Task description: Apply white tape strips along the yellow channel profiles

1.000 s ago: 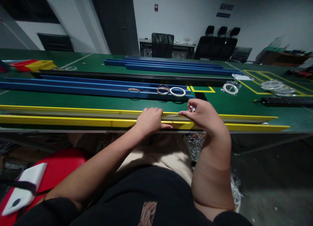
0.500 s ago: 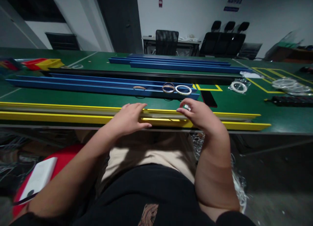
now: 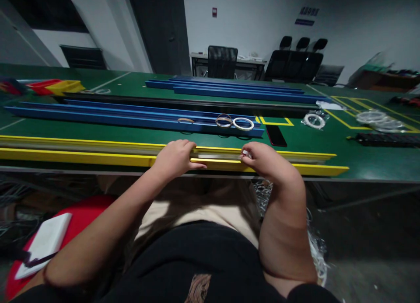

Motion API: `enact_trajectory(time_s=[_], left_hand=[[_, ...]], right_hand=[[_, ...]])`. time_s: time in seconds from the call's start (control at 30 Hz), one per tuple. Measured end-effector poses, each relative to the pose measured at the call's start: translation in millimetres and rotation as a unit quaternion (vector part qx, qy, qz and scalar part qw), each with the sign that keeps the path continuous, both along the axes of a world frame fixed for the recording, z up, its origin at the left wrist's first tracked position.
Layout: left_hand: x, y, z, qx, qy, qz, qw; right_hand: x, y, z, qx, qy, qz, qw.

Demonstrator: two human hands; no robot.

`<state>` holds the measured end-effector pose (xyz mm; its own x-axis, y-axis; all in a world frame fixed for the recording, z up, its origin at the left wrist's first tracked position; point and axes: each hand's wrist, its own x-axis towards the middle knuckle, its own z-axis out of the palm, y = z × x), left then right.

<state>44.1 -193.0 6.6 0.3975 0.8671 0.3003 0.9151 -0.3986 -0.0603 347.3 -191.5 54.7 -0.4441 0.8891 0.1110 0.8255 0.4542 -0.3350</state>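
A long yellow channel profile lies along the front edge of the green table. My left hand grips it from above, fingers over the far wall and thumb along the near wall. To the right, my right hand is bent down over the same profile, thumb and fingers pinched together. A small white bit shows between those fingertips; its kind cannot be made out. Between my hands a pale strip runs inside the profile.
Blue profiles lie just beyond, carrying tape rolls, including a white one. A phone is right of them. Farther right are a bagged roll and a black strip-shaped object. A red stool stands at lower left.
My left hand has closed onto the yellow profile. The right hand has come down slightly and its fingers have drawn together. The view has shifted a little.
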Motion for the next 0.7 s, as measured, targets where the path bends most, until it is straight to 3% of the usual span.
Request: enact_trajectory(time_s=[0.13,0.23,0.33,0.43,0.6,0.7], left_hand=[[-11.2,-1.8,-2.2,-0.024,0.007,-0.001,1.000],[-3.8,-3.3,1.2,-0.026,-0.008,-0.017,0.999],[21.4,-4.6,5.3,-0.042,-0.024,-0.055,0.997],[57.5,-4.9,4.5,-0.052,-0.016,-0.067,0.996],[95.8,-2.5,-1.6,-0.024,-0.016,-0.026,0.999],[95.3,-0.5,-2.6,-0.018,-0.020,-0.037,0.999]], right_hand=[[-6.1,2.5,0.8,0.071,0.080,-0.004,0.994],[-10.1,-0.8,3.2,0.038,0.210,0.017,0.977],[-13.8,-6.0,4.2,-0.038,0.362,0.046,0.930],[-17.6,-9.0,4.8,-0.051,0.458,0.037,0.887],[-15.6,-12.0,10.9,-0.004,0.475,-0.059,0.878],[-6.4,-14.7,15.0,0.015,0.475,-0.034,0.879]])
